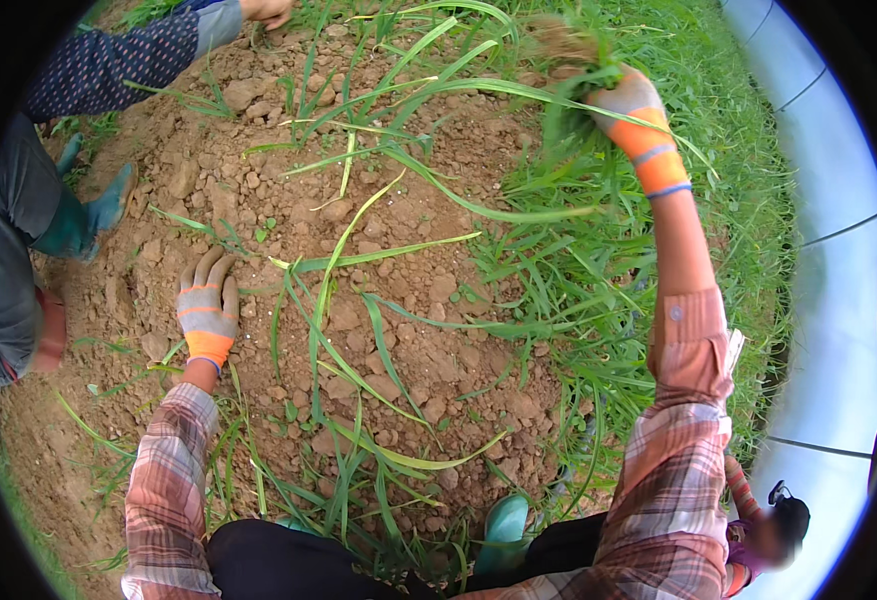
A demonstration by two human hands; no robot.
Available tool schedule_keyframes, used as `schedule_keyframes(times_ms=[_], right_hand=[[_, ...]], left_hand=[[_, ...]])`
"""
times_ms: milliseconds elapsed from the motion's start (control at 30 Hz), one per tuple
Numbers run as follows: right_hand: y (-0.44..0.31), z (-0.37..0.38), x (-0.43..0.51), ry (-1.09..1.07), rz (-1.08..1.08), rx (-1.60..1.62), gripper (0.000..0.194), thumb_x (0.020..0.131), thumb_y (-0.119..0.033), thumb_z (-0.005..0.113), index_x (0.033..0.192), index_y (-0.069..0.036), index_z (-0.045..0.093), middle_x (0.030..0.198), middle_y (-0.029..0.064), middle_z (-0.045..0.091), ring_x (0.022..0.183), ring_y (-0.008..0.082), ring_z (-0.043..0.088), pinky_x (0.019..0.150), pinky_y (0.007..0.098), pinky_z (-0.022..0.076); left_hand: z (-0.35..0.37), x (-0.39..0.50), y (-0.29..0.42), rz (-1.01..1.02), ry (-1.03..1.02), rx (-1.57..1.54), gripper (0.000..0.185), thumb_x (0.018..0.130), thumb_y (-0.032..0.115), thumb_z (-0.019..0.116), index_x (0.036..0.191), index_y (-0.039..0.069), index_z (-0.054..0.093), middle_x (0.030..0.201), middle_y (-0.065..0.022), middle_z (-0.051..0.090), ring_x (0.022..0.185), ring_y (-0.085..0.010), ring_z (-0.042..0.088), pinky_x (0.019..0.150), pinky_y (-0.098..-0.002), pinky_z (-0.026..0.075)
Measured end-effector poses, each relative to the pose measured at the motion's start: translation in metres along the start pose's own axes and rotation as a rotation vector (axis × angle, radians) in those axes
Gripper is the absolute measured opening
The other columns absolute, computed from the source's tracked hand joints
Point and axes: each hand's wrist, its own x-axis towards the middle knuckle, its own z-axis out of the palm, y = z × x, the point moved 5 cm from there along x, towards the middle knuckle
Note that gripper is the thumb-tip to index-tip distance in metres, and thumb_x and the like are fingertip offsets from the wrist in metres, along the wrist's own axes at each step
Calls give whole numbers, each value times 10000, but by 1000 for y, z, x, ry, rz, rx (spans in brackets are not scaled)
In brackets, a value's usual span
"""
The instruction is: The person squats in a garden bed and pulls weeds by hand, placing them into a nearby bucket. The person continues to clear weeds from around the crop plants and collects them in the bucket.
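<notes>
My right hand (626,97), in a grey and orange work glove, grips a clump of uprooted grass (569,124) above the right side of the bed. Brown roots (566,45) show at the clump's upper end, blurred by motion. My left hand (209,304), in a matching glove, rests palm down on the cloddy soil (213,199) with nothing visible in it. Between the hands grow long-leaved, garlic-like plants (318,285), some leaf tips yellowed. One long leaf (498,86) arches across in front of my right wrist.
Thick grass (558,270) lines the right side, beside pale plastic sheeting (821,300). At the left, a co-worker in rubber boots (108,202) bends with one hand (267,11) near the soil. Another person (768,532) is at lower right. My teal boot (503,529) stands among the plants.
</notes>
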Motion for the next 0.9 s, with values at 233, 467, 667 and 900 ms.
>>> schedule_keyframes(times_ms=[233, 467, 667, 900], right_hand=[[-34, 75, -18, -320, -23, -212, 290, 780, -230, 555, 990, -74, 681, 1011, 184, 672, 970, 328, 648, 863, 392, 507], [-9, 192, -42, -789, 18, -647, 346, 815, -182, 544, 1113, -62, 673, 1168, 133, 650, 1073, 290, 631, 855, 447, 501], [5, 196, -35, -771, 83, -686, 335, 798, -197, 575, 1091, -79, 685, 1139, 103, 669, 1030, 263, 654, 803, 435, 518], [5, 185, -59, -620, 58, -554, 341, 803, -236, 523, 1051, -79, 697, 1108, 156, 666, 1041, 311, 643, 853, 419, 510]], left_hand=[[-1, -2, 0, -4, 47, -32, 266, 846, 172, 534, 1092, 130, 625, 1226, -72, 575, 1113, -332, 503, 981, -454, 389], [-4, -1, -1, -7, 39, -49, 257, 836, 162, 549, 1079, 127, 628, 1210, -69, 583, 1098, -327, 513, 962, -456, 395], [-5, -1, 0, 16, 70, -53, 257, 844, 167, 551, 1088, 131, 623, 1205, -64, 585, 1098, -318, 517, 966, -457, 393], [-4, -2, -3, -16, 48, -48, 258, 854, 173, 546, 1095, 122, 624, 1216, -74, 581, 1118, -326, 511, 970, -463, 397]])
